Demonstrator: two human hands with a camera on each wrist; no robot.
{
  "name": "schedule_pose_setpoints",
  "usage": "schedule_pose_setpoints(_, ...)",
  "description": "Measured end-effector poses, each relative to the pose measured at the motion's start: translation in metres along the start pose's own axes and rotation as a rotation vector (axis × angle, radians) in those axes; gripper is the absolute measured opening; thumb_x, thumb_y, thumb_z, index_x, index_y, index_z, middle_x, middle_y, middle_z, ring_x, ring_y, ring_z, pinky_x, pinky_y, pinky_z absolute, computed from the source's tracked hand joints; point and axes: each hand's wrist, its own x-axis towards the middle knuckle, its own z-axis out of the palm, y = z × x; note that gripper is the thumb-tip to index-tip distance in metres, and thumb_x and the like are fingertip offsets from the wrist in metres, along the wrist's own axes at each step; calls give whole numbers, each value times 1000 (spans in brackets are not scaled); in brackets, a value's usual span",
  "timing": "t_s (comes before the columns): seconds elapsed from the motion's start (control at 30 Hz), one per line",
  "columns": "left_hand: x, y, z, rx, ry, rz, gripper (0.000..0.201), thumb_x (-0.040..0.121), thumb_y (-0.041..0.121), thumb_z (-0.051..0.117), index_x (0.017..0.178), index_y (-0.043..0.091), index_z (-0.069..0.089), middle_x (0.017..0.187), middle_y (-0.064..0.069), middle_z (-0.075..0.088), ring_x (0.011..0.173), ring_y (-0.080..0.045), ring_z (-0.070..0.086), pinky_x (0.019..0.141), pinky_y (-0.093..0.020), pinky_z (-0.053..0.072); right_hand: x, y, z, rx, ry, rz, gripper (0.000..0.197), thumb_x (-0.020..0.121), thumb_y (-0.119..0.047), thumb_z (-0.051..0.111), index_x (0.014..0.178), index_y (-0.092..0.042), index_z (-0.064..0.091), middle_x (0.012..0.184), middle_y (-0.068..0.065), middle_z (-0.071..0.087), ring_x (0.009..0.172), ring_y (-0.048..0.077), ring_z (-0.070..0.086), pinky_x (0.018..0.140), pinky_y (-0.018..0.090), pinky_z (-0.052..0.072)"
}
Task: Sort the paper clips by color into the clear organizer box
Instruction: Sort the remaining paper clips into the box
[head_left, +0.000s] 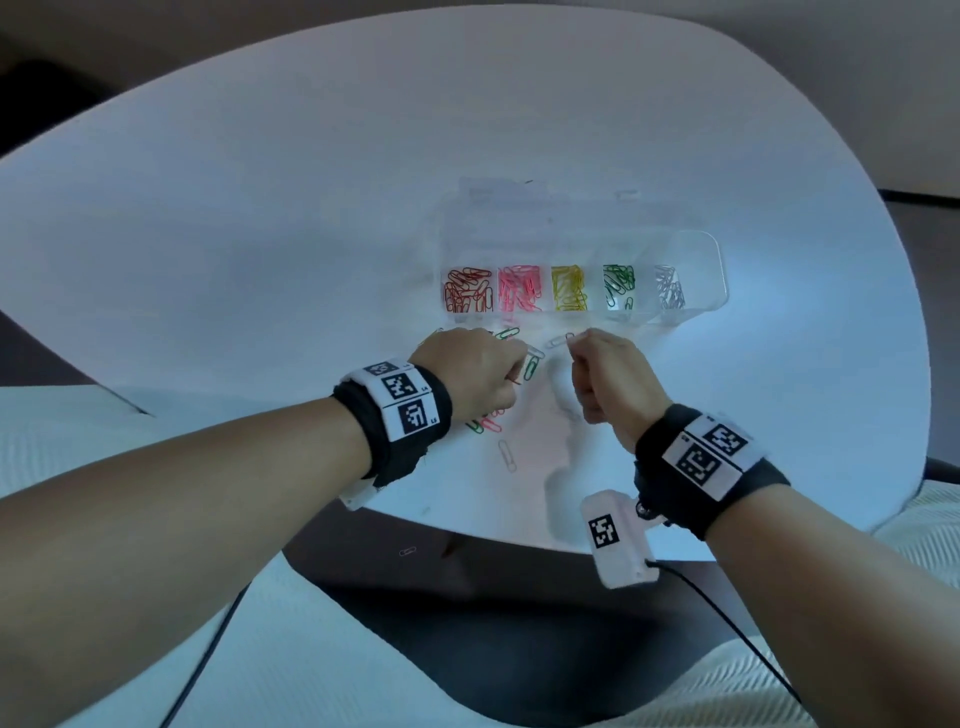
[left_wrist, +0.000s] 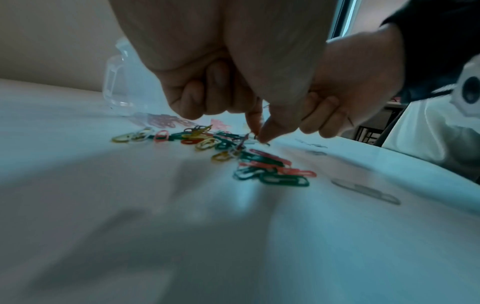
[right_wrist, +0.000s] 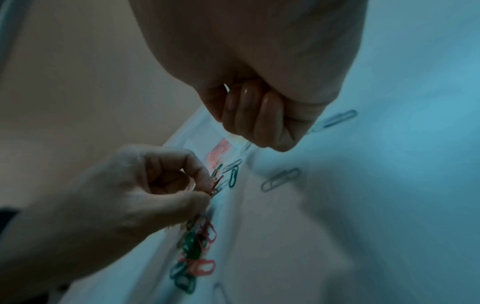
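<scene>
Both hands over loose clips (head_left: 488, 422); left hand (head_left: 475, 371) pinches red clip (right_wrist: 216, 183).

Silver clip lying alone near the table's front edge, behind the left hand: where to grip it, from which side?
The silver clip lies flat on the white table, apart from the mixed pile. It offers no raised part, so probably come straight down from above and pinch across its narrow width near one rounded end, tipping it up. Nothing crowds it.

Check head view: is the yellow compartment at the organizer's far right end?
No: the yellow clips fill the middle compartment of the clear organizer box; silver clips sit at the right end.
</scene>
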Motion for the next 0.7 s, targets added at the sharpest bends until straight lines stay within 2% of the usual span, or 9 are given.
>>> schedule_pose_setpoints(0.1,-2,2,-9,-236,80,-45,12,86,27,45,76,21,42,67,1,49,65,-23,44,58,-34,37,-8,3,-4,361,-86,139,31,89,-17,39,61,-22,25,58,1,15,46,15,9,44,22,8)
schedule_pose_setpoints(0.2,-4,5,-22,-556,111,-46,26,91,10,39,66,16,39,64,-1,40,60,-22,36,55,-34,31,-12,2,-4,475,-78,161,26,84,-10,38,60,-19,30,52,2,34,41,17,24,35,20,20)
schedule_pose_setpoints(0.3,-14,9,-42,-975,-69,-134,25,82,13,38,59,20,33,55,0,27,45,-14,23,44,-24,20,-13,-2,0,458,-95,129,25,76,2,30,59,-17,29,55,6,45,43,18,33,36,20,24)
schedule_pose_setpoints(0.37,-22,11,-55,-1265,-183,-178,11,64,16,34,60,19,24,48,0,21,41,-12,11,46,-23,10,-12,-6,5,472,-135,111,25,69,6,25,62,-17,27,56,5,40,45,18,31,40,20,23)
schedule_pose_setpoints(0.43,-28,13,-67,-1425,-226,-142,12,55,13,33,61,18,24,44,-1,25,40,-11,8,48,-26,9,-12,-11,11,447,-160,73,27,66,9,22,63,-18,26,56,4,34,49,16,24,45,21,18)
schedule_pose_setpoints(0.5,-29,12,-76,-1488,-210,-85,14,51,9,31,61,17,25,43,-3,29,42,-13,5,48,-28,9,-9,-14,19,276,-140,-2,28,72,10,28,63,-17,31,54,2,34,49,15,23,47,22,16)
schedule_pose_setpoints(0.53,-29,12,-80,-1495,-195,-64,15,50,8,30,61,16,25,43,-4,30,44,-14,5,48,-29,10,-8,-14,23,95,-102,-69,26,78,6,37,63,-16,37,52,1,39,47,17,27,46,22,20)
schedule_pose_setpoints(0.63,-28,10,-89,-1462,-107,-86,13,49,7,30,59,15,31,45,-3,27,46,-14,6,50,-32,8,0,-12,32,-497,50,-253,8,81,-19,63,74,-21,62,58,-4,53,52,14,47,52,25,37)
schedule_pose_setpoints(0.7,-25,7,-94,-1332,-39,-147,10,59,5,32,57,12,40,44,-2,27,44,-14,11,49,-29,9,4,-12,34,-634,106,-274,3,81,-29,67,82,-27,69,63,-9,53,61,13,55,57,25,41)
